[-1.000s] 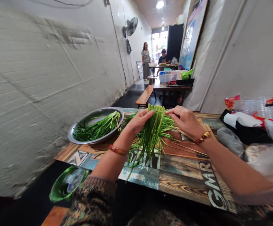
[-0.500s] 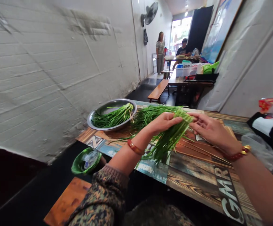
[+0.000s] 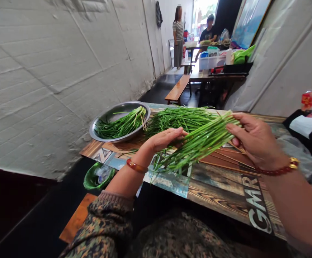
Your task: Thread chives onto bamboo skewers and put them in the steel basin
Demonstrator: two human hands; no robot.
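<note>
My right hand point(image 3: 253, 139) grips a bunch of garlic chives point(image 3: 204, 141) by the pale stem ends, its green leaves slanting down to the left. Flat and with fingers stretched out, my left hand point(image 3: 166, 138) rests against the leaf side of the bunch; its fingertips are partly hidden behind the leaves. Behind the bunch lies a loose pile of chives point(image 3: 177, 118) on the wooden table point(image 3: 215, 193). Several thin wooden skewers point(image 3: 230, 164) lie below my right hand. At the left, a metal basin point(image 3: 92, 130) holds more chives point(image 3: 115, 126) with skewers through their stem ends.
A green-lined bin point(image 3: 90, 179) and a wooden stool point(image 3: 76, 216) stand left of the table. A clear plastic bag point(image 3: 297, 154) lies at the right. Farther back are a bench point(image 3: 179, 87), a table with a plastic tub point(image 3: 211, 62) and two people point(image 3: 178, 36).
My right hand has taken the bunch by its stem ends and moved it slightly right. My left hand has loosened its grip and flattened along the leaves. The view has tilted down.
</note>
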